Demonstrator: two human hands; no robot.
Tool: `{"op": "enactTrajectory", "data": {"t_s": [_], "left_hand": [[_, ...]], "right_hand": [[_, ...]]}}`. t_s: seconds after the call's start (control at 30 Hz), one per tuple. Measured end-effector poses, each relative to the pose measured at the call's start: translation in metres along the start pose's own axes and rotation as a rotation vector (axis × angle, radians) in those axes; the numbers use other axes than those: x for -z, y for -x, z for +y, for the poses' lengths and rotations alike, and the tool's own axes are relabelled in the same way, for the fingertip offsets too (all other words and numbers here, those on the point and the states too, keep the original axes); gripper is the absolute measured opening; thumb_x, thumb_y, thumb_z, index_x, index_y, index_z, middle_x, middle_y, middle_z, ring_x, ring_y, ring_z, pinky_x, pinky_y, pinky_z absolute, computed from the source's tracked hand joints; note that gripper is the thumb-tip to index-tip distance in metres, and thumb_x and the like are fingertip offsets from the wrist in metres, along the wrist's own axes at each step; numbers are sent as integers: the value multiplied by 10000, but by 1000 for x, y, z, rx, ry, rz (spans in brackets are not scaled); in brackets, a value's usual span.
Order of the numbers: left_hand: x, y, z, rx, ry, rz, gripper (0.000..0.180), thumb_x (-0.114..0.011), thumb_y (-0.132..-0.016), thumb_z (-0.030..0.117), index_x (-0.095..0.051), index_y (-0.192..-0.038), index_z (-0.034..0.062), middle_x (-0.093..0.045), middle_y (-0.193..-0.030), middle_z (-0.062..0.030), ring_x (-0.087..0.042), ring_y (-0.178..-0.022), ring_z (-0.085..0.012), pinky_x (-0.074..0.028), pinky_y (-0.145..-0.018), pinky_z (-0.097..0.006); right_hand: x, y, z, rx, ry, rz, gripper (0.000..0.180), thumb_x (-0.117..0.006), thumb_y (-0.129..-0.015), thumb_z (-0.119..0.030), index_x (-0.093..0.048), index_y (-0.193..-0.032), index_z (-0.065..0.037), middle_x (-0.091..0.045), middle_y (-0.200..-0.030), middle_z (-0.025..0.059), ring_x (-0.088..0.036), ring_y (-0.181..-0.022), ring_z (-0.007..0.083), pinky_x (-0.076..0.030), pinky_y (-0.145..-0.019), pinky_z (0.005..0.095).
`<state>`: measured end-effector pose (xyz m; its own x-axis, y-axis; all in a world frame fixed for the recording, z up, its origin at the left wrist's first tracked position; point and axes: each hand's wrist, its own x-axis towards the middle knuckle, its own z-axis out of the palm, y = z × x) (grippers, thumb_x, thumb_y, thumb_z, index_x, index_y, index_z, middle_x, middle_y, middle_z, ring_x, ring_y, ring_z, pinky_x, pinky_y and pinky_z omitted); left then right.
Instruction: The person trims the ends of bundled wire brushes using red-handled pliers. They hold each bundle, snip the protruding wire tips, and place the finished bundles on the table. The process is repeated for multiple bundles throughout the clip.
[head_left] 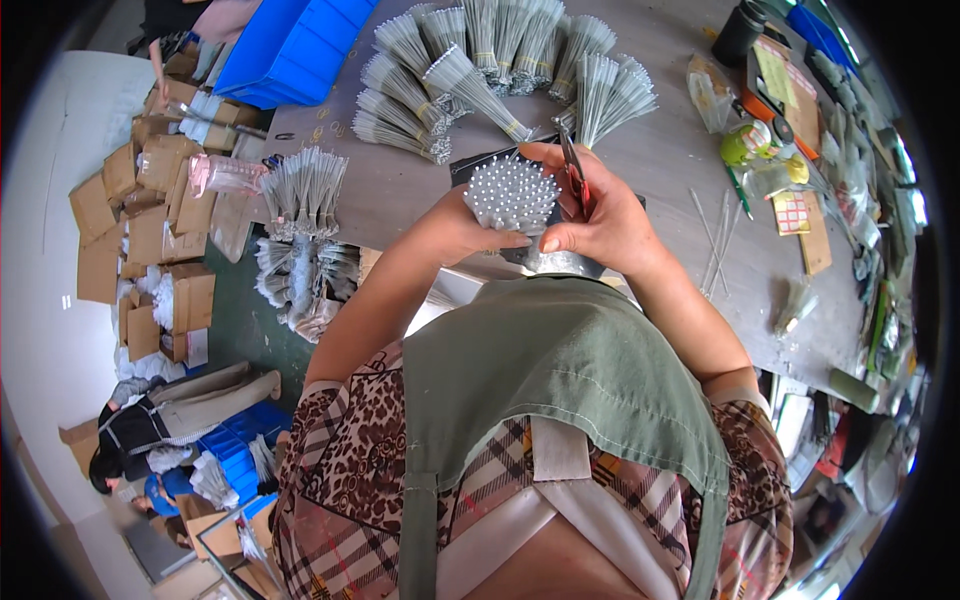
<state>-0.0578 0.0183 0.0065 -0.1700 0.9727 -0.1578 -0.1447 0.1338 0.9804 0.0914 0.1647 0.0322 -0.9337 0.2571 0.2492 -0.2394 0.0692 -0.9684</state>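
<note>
My left hand [460, 228] is wrapped round a bundle of thin grey rods [512, 192], whose white tips face up toward me. In my right hand [615, 222] are red-handled scissors [574, 178], their dark blades pointing away from me. The right thumb comes close to the bundle's near side; whether it touches cannot be told. Beneath both hands, a dark block-like thing [475, 168] is mostly hidden. Beyond them, several tied bundles of similar rods [490, 60] lie fanned out on the grey table [400, 190].
A blue bin [290, 50] stands at the far left, near more bundles [303, 190] at the table's left edge. Loose rods [718, 240] lie at right, before a green-yellow tape roll [745, 143] and a dark bottle [740, 32]. Cardboard boxes [150, 220] and another person [160, 420] are at left.
</note>
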Motion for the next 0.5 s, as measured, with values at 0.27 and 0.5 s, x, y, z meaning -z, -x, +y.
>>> {"op": "enactTrajectory", "data": {"t_s": [0.27,0.5], "left_hand": [[3,2,-11,-89,-162,61,559,-780,-653,143,-503,-1130,55,-609,-1001,-61,-570,-929,-147,-467,-822,-295],[-19,20,-30,-90,-403,337,518,-777,-596,254,-588,-1044,74,-637,-984,-120,-610,-915,-237,-462,-818,-343]], "right_hand": [[-12,-6,-9,11,122,9,789,-832,-555,-289,-495,-1222,-37,-435,-1017,9,-393,-785,90,-341,-653,201],[-15,-5,10,-28,-107,-69,603,-683,-771,-363,-508,-1143,78,-481,-1112,108,-497,-1055,198,-379,-913,306]]}}
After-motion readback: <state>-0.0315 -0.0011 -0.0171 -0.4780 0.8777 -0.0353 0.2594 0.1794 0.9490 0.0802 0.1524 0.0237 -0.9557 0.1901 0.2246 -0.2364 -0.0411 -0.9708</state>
